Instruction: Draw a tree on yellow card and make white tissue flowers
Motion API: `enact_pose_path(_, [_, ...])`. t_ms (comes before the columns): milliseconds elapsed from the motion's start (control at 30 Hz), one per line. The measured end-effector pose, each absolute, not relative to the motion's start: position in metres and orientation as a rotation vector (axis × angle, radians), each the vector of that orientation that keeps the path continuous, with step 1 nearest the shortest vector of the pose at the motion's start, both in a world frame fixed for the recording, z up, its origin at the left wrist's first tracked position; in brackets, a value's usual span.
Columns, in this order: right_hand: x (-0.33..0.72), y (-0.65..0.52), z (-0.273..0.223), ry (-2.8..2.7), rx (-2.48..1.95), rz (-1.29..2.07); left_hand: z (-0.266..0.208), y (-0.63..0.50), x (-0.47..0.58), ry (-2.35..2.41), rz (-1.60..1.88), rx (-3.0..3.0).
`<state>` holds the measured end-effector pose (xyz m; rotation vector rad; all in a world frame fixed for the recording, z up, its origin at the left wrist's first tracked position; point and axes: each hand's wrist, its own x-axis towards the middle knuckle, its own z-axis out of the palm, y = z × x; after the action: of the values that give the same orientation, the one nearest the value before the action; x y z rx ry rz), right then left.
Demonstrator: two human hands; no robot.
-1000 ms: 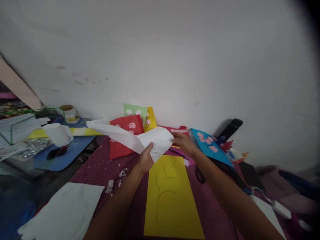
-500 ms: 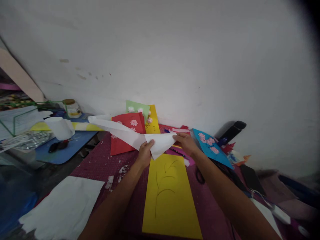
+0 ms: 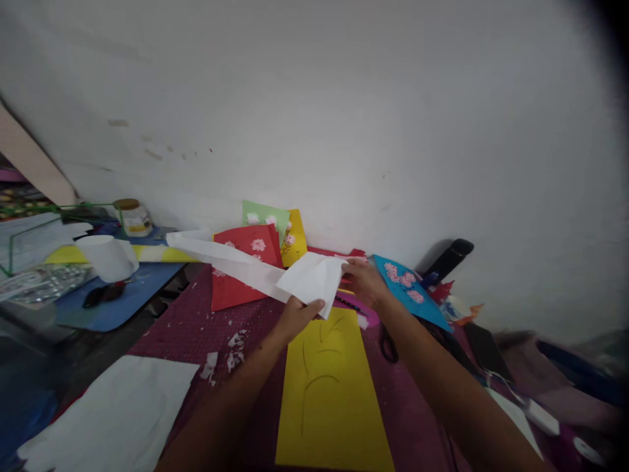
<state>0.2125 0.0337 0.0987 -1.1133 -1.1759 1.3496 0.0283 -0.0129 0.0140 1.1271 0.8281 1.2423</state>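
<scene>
Both hands hold white tissue paper (image 3: pixel 314 275), its end folded into a flap and a long strip trailing left across a red card. My left hand (image 3: pixel 299 317) pinches the lower edge of the flap, thumb on top. At the flap's upper right corner, my right hand (image 3: pixel 364 282) has its fingertips closed on the paper. Below them lies a yellow sheet (image 3: pixel 331 400) with dark curved lines drawn on it. The red card (image 3: pixel 230 298) bears pale pink paper flowers and stands behind the strip.
White paper scraps (image 3: pixel 234 354) and a large white sheet (image 3: pixel 113 413) lie to the left. A white roll (image 3: pixel 101 255) and a lidded jar (image 3: pixel 135 219) stand on a blue table. Scissors (image 3: pixel 388 344), a blue flower card (image 3: pixel 405 288) and a dark upright object (image 3: pixel 449 259) are on the right.
My left hand has moved right and down along the paper, and the flap has turned with it. My right hand stays at its corner. The view has shifted slightly.
</scene>
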Motion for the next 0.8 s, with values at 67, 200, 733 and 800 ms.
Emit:
enact_pose_path(67, [0.212,0.032,0.098,-1.131,-1.103,1.367,0.011,-0.014,0.033,0.847,1.224,1.191])
enact_pose_path(200, [0.208,0.026,0.095,-1.072,-1.065,1.415,0.004,-0.013,0.038,0.95,1.19,1.189])
enact_pose_path(733, [0.191,0.017,0.055,-0.953,-1.175,1.407,0.004,-0.023,0.041,1.0,1.258,1.395])
enact_pose_path(800, [0.193,0.017,0.052,-0.943,-1.2,1.375,0.004,-0.024,0.042,0.985,1.267,1.528])
